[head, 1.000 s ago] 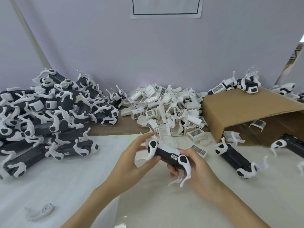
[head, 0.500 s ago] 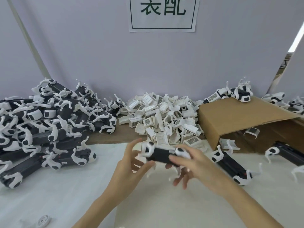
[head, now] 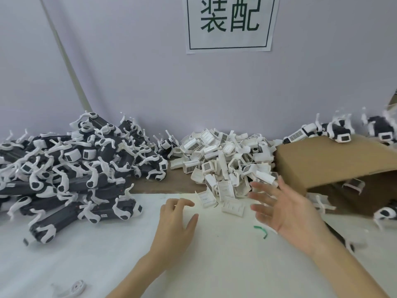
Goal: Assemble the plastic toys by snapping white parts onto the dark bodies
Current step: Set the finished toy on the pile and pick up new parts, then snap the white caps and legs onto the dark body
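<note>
Both hands hover empty over the white table. My left hand (head: 175,222) is palm down with loosely curled fingers, just left of the heap of loose white parts (head: 227,160). My right hand (head: 283,209) has its fingers spread, its fingertips close to the front edge of that heap. A big pile of dark toy bodies with white legs (head: 71,164) lies at the left. One dark toy (head: 339,235) lies partly hidden behind my right forearm. The toy I held earlier is not in either hand.
A tipped cardboard box (head: 335,164) stands at the right with several toys on top (head: 335,131) and another at its mouth (head: 384,214). A green twist tie (head: 261,230) and a loose white leg (head: 74,288) lie on the table. A paper sign (head: 229,22) hangs on the wall.
Both hands held a dark toy with white legs; now they hold nothing. The camera tilted up, and my right hand moved right with fingers spread.
</note>
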Demonstrator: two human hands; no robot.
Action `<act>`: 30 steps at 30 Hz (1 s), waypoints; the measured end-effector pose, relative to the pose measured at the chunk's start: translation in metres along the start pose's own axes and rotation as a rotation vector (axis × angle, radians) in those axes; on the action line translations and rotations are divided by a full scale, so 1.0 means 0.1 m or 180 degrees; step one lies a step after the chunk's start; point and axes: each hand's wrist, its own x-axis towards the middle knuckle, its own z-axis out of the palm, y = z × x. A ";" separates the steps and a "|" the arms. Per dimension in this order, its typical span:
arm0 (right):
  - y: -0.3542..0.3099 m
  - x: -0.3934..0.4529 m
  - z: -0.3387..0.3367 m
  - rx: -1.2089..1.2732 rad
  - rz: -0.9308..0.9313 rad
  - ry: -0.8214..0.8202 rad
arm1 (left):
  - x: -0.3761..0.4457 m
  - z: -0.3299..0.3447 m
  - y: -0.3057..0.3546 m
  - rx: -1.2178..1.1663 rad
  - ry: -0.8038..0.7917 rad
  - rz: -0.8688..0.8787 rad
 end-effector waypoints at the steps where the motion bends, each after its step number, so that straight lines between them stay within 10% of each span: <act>1: 0.10 0.00 0.00 0.0014 0.0066 0.0040 | 0.06 0.00 -0.01 0.0200 0.0006 -0.0031; 8: 0.35 0.01 0.12 -0.0186 0.0398 0.0193 | 1.07 -0.35 0.00 0.1896 0.0362 -0.0383; 16: 0.39 -0.11 0.13 -0.0193 0.0523 0.0274 | 1.42 -0.41 -0.11 0.2129 0.0104 -0.0828; 30: 0.36 -0.08 0.08 -0.0034 0.0296 0.0401 | 0.25 -0.24 0.10 0.0391 0.1118 0.1516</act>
